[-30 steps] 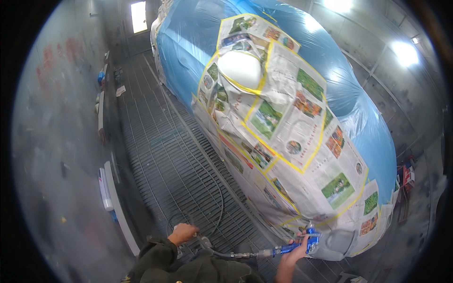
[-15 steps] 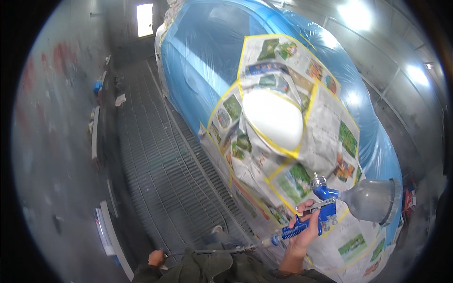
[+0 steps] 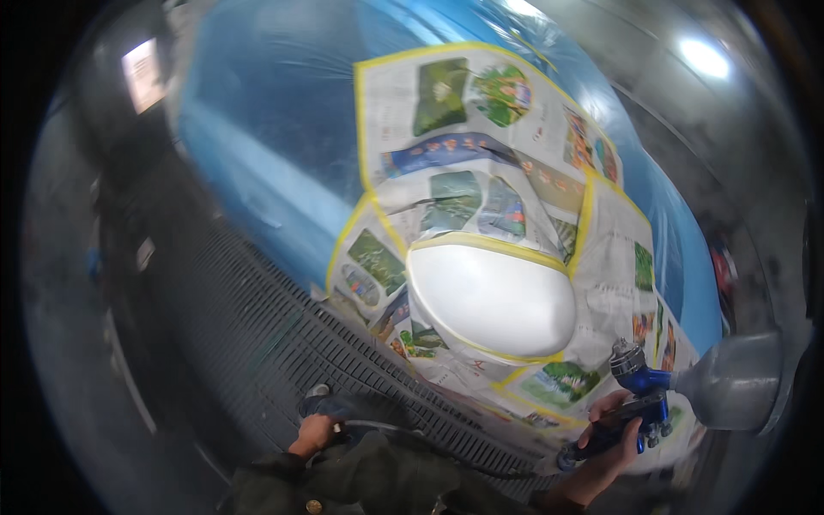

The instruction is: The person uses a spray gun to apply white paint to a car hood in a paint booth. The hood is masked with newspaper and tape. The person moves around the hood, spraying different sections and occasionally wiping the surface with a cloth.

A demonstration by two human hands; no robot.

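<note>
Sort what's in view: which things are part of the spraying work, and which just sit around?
In use: blue spray gun in right hand; air hose in left hand; white exposed panel; newspaper masking.

Lying about: floor grating; wall window; ceiling lamp.

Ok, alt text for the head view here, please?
The right hand holds a blue spray gun with a grey cup near a bare white panel on a car masked in newspaper and blue film. The left hand holds the hose.
</note>
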